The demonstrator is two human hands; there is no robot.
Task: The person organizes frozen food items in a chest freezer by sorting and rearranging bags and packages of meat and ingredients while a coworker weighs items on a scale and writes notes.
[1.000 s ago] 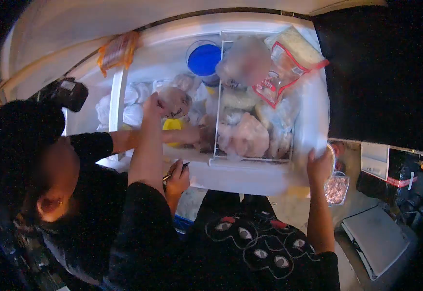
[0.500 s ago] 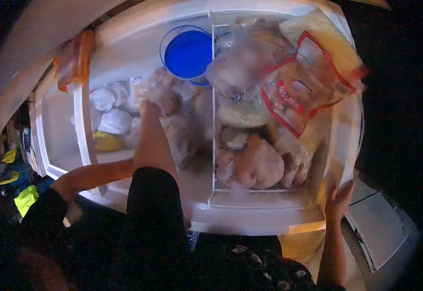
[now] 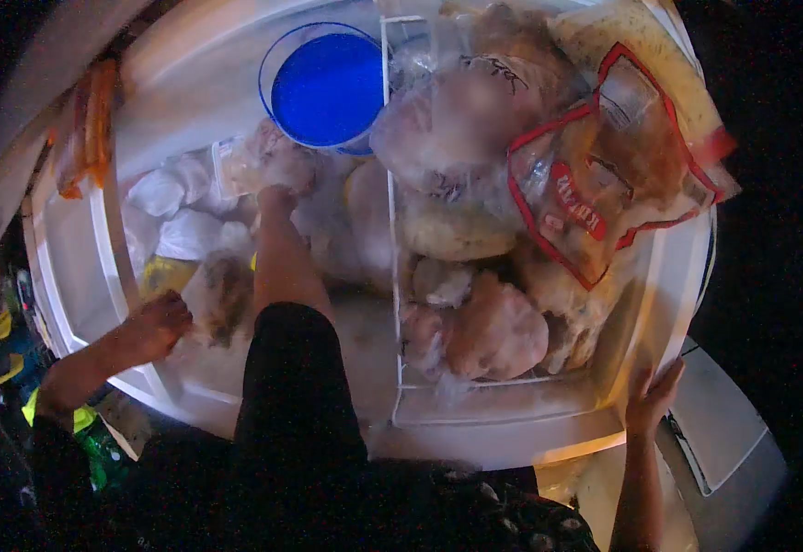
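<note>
My left hand (image 3: 277, 199) reaches down into a chest freezer, against a frosty bag of meat (image 3: 278, 158); its fingers are hidden, so I cannot see whether it grips. My right hand (image 3: 655, 396) is wrapped round the freezer rim (image 3: 627, 440) at the right corner. A co-worker's fist (image 3: 167, 322) comes in from the left, touching a clear bag with brownish contents (image 3: 221, 293). Several white bundles (image 3: 188, 235) and a yellow one (image 3: 168, 274) lie beyond that fist. A round blue lid or tub (image 3: 328, 90) stands behind my left hand.
A white wire basket (image 3: 394, 304) on the right holds bagged frozen poultry (image 3: 493, 327) and a red-edged printed bag (image 3: 595, 184). An orange package (image 3: 86, 138) hangs over the left wall. A pale panel (image 3: 728, 419) lies outside, at right.
The co-worker's hand has drawn back left from behind my left arm, and the brownish bag now shows beside it. My view has shifted closer. My right hand stays on the rim.
</note>
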